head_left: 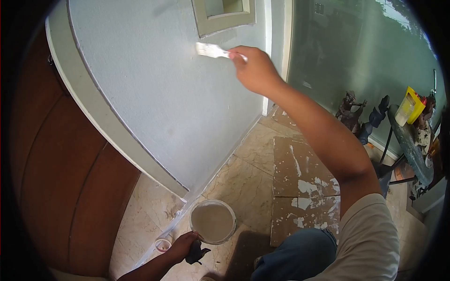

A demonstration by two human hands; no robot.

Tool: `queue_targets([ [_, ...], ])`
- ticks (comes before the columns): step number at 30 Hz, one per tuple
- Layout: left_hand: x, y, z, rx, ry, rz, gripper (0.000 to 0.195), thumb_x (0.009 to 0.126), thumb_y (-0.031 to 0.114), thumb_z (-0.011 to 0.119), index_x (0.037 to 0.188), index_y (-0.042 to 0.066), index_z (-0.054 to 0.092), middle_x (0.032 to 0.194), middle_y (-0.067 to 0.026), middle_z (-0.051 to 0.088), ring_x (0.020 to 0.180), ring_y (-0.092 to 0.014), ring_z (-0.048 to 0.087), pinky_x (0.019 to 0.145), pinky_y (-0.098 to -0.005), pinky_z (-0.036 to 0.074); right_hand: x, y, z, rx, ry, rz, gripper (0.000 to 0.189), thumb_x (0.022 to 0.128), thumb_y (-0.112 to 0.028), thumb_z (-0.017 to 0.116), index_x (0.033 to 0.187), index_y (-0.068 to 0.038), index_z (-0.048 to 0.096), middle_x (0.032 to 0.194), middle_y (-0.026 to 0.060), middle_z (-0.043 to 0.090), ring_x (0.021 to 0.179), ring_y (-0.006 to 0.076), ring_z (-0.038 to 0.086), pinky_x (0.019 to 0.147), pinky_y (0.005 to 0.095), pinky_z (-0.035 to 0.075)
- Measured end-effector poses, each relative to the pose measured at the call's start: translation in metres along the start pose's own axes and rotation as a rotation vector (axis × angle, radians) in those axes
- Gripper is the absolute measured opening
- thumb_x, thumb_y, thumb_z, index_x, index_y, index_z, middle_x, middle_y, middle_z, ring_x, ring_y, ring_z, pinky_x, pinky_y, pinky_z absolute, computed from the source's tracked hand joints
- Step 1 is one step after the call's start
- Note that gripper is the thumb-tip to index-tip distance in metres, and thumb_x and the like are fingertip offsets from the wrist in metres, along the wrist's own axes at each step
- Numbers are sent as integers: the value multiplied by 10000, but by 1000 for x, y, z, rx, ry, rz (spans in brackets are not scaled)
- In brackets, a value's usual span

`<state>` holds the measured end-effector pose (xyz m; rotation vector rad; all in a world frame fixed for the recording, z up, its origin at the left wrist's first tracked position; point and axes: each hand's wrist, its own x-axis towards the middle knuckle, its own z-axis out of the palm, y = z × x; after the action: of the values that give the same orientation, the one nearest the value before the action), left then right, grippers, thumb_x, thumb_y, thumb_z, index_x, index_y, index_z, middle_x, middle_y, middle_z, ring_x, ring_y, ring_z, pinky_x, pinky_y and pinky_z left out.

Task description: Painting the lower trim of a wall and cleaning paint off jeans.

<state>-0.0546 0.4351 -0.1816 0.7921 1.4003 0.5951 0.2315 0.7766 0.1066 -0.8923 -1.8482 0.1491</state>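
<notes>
My right hand (254,68) grips the thin handle of a paintbrush (211,50). The brush's pale, paint-coated bristles point left, at the light grey-blue wall (151,70), just below a cream-framed opening (225,26). Low down, my left hand (184,244) has its fingertips on the rim of a round bucket (212,223) of greyish paint. A crumpled dark thing, perhaps a rag (196,253), shows beside that hand; whether the hand also holds it is unclear. Left of the bucket, a small clear cup (163,245) stands on the floor.
A brown wooden door (70,158) with a cream frame (105,109) is at left. Paint-spattered cardboard (302,168) covers part of the marble-like floor (242,179). At right, dark figurines (348,110) stand near a cluttered stool (411,147) by a glass panel (327,59).
</notes>
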Motion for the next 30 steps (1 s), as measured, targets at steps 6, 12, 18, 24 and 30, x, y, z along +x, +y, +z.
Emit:
queue_targets([
  [6, -8, 4, 3, -24, 7, -45, 335, 1041, 321, 426, 1068, 46, 615, 841, -2, 571, 746, -91, 485, 706, -254, 419, 20, 32, -18, -63, 42, 251, 243, 945, -178, 537, 1091, -56, 688, 875, 182, 682, 695, 262, 632, 698, 358, 501],
  [12, -2, -3, 0, 16, -5, 43, 337, 1039, 315, 426, 1070, 42, 621, 870, -27, 583, 773, -113, 504, 747, -265, 430, 22, 5, 23, -74, 3, 73, 238, 943, -166, 553, 1098, -38, 680, 977, 215, 683, 879, 350, 652, 804, 388, 502],
  [18, -9, 3, 3, -57, 0, -4, 353, 1042, 326, 426, 1077, 28, 613, 872, -27, 593, 786, -108, 527, 747, -269, 442, -2, 1, -1, 12, -83, 29, 256, 972, -210, 555, 1142, -60, 676, 905, 157, 683, 809, 261, 636, 769, 360, 500],
  [24, -6, -5, -2, -72, -1, -59, 354, 1042, 335, 434, 1078, 30, 609, 855, -18, 594, 763, -98, 526, 723, -262, 445, 17, 85, -62, 60, -127, 269, 272, 988, -243, 550, 1212, -172, 688, 839, -29, 594, 674, 66, 456, 605, 234, 404],
  [30, -4, 2, -4, 3, 0, -37, 338, 1039, 319, 435, 1066, 40, 625, 862, -25, 605, 766, -110, 532, 731, -273, 449, 50, 150, -74, 177, -190, 376, 285, 1003, -268, 535, 1238, -199, 679, 885, -41, 587, 755, 63, 434, 616, 235, 390],
])
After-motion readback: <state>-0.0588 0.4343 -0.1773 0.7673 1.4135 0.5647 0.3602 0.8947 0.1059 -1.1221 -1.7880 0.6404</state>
